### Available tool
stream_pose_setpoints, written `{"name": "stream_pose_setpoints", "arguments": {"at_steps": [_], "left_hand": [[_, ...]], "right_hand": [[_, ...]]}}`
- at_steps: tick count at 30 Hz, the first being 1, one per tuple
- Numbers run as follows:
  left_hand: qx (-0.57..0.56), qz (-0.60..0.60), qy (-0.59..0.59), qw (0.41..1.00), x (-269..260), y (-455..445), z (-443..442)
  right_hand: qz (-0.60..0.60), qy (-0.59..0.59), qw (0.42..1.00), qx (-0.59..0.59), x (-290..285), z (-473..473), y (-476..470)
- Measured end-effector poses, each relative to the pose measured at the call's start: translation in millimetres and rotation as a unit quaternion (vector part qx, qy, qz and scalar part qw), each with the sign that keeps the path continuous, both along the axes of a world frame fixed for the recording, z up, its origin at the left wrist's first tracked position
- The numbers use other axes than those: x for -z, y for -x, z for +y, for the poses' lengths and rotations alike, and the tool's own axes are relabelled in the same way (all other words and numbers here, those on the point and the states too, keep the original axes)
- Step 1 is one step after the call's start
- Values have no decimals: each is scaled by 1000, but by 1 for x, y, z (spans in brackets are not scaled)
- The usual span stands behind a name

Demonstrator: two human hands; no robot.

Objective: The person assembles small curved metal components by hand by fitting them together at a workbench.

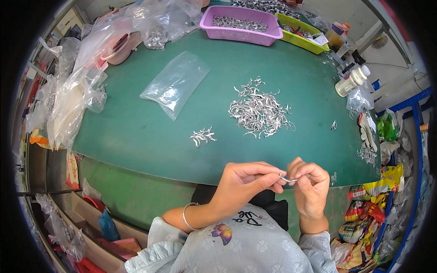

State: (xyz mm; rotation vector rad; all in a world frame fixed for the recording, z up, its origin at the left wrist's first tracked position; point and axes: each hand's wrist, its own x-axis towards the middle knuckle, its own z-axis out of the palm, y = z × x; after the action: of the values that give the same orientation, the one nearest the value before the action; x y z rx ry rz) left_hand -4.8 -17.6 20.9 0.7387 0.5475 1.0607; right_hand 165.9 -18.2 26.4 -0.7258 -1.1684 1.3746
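Observation:
A small curved silvery metal piece (289,179) is pinched between my two hands, close to the table's front edge. My left hand (251,177) grips one end between thumb and fingers. The other end sits between the thumb and forefinger of my right hand (310,184). Beyond my hands lies a large heap of similar curved metal pieces (261,112) on the green tabletop (153,143). A smaller cluster of them (202,135) rests to the left of the heap. Farther left, a clear plastic bag (175,83) lies flat.
At the back stand a purple basket (239,37) and a lime-green basket (304,44), both holding metal pieces. A pink bowl (117,54) and plastic bags (73,105) crowd the left side. On the right are a white bottle (352,81), a glove (367,133) and a lone metal piece (334,125).

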Motion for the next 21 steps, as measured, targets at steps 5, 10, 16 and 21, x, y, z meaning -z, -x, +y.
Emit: {"name": "stream_pose_setpoints", "arguments": {"at_steps": [5, 10, 16, 21], "left_hand": [[-1, -21, -11, 1000, 1, 1, 0], [-11, -46, -39, 998, 3, 1, 0], [-28, -40, -66, 997, 3, 2, -1], [-28, -43, -89, 995, 5, 3, -1]], "right_hand": [[-88, -78, 992, 48, -4, -1, 1], [-310, -274, 902, 128, -13, -4, -5], [-443, -421, 772, 177, -17, -11, -4], [-507, -466, 703, 177, -18, -17, -8]]}}
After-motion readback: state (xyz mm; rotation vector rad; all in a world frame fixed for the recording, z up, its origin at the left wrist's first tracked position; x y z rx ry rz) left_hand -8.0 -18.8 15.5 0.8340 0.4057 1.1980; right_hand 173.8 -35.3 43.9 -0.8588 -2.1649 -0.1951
